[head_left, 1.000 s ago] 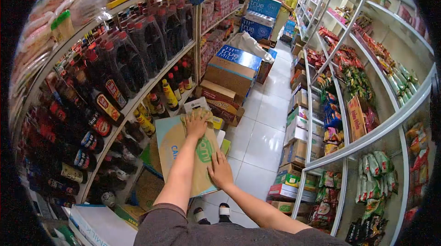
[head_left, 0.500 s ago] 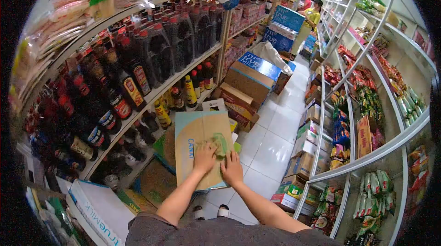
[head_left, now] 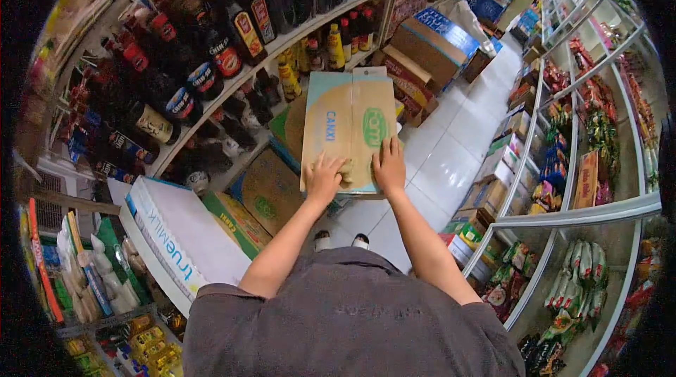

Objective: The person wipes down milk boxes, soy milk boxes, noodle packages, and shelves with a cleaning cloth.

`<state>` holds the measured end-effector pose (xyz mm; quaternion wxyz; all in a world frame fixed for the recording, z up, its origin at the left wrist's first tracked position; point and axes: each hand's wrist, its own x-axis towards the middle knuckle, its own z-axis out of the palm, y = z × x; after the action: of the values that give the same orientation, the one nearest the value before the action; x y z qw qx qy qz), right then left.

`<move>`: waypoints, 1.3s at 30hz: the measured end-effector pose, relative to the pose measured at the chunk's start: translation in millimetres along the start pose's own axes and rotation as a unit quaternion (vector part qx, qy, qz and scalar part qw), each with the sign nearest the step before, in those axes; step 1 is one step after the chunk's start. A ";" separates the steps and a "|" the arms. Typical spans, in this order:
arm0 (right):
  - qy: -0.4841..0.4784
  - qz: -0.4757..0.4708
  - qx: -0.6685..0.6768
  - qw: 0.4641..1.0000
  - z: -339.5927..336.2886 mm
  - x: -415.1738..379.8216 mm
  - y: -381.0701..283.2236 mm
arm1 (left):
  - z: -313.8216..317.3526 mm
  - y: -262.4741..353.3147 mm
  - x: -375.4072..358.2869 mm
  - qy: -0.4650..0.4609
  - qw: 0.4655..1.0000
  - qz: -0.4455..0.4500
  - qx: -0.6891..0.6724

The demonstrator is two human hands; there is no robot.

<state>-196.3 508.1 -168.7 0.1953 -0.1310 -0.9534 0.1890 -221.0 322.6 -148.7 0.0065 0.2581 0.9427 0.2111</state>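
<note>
Blue "CANXI" runs down the flat-topped carton (head_left: 338,106) at centre, beside a green logo whose letters blur. "trueMILK" stands on the white carton (head_left: 179,232) at lower left, "CANXI" on the green-and-yellow carton (head_left: 236,220) next to it. At left, dark sauce bottles (head_left: 182,103) carry "CHIN-SU" labels.

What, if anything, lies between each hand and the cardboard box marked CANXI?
Under the left hand, what looks like a crumpled tan cloth lies partly between it and the box. Nothing visible separates the right hand from the box.
</note>
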 end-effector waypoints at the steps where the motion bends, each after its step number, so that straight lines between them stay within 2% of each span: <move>1: 0.010 -0.008 -0.003 1.000 1.6 0.5 1.3 | -0.5 0.5 1.5 -0.003 1.000 -0.001 -0.001; 3: 0.021 -0.016 -0.007 1.000 1.1 1.0 2.5 | -2.4 1.2 9.8 0.057 0.992 0.025 0.106; 6: 0.030 -0.022 -0.007 0.999 -1.1 3.0 0.7 | 9.4 -13.7 38.9 0.066 0.991 0.038 0.107; 8: 0.015 -0.020 -0.002 1.000 -3.8 4.7 0.2 | 12.3 -24.8 58.9 0.054 0.991 0.061 0.110; 9: 0.002 0.008 0.018 1.000 -5.8 4.4 -1.7 | 24.0 -40.1 71.1 0.050 0.996 0.008 0.066; 10: -0.017 0.031 -0.007 0.999 -3.6 3.2 0.7 | 35.8 -35.9 106.4 0.037 0.999 -0.009 0.018; 12: -0.012 0.045 0.005 0.999 -1.9 3.0 2.0 | 6.9 -17.3 133.6 -0.046 0.996 -0.001 0.073; 15: -0.024 0.066 0.001 0.998 -7.4 6.5 1.5 | 19.8 -25.4 176.5 -0.020 0.995 0.050 0.087; 17: -0.066 0.072 0.016 0.995 -6.9 6.6 2.1 | 44.9 -37.6 207.9 0.009 0.992 0.038 0.116; 20: -0.057 0.070 0.013 0.996 -8.5 7.6 2.9 | 47.3 -28.4 249.1 -0.010 0.990 0.036 0.135; 22: -0.038 0.066 0.008 0.997 -6.1 6.8 5.8 | 48.0 -19.0 268.8 -0.022 0.993 0.045 0.108; 24: -0.061 0.067 0.000 0.996 -5.0 7.3 6.3 | 63.3 -26.7 292.6 0.077 0.985 0.115 0.099; 26: -0.055 0.063 0.006 0.996 -6.9 8.4 8.0 | 70.4 -19.8 300.7 0.072 0.986 0.127 0.078; 27: -0.052 0.058 0.015 0.997 -7.7 8.9 7.3 | 96.9 -31.7 315.6 0.008 0.992 0.103 -0.068; 29: -0.052 0.063 0.015 0.997 -12.1 9.5 5.6 | 78.1 -12.1 301.1 0.021 0.984 0.174 -0.017; 30: -0.059 0.067 0.010 0.996 -13.7 8.5 4.5 | 73.2 -1.9 289.5 0.022 0.984 0.177 -0.011; 32: -0.035 0.069 0.030 0.997 -7.7 5.5 7.2 | 67.9 9.5 269.3 -0.096 0.975 0.163 -0.114; 37: 0.023 0.114 0.087 0.989 -9.6 3.7 5.9 | 85.9 24.0 204.0 -0.035 0.971 0.221 -0.078; 39: 0.049 0.147 0.164 0.974 -5.4 2.7 10.7 | 81.0 30.7 173.1 -0.015 0.970 0.234 -0.058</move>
<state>-194.6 520.1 -167.6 0.2310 -0.2454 -0.8690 0.3623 -346.4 463.2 -193.4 -0.0136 0.4735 0.8423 0.2571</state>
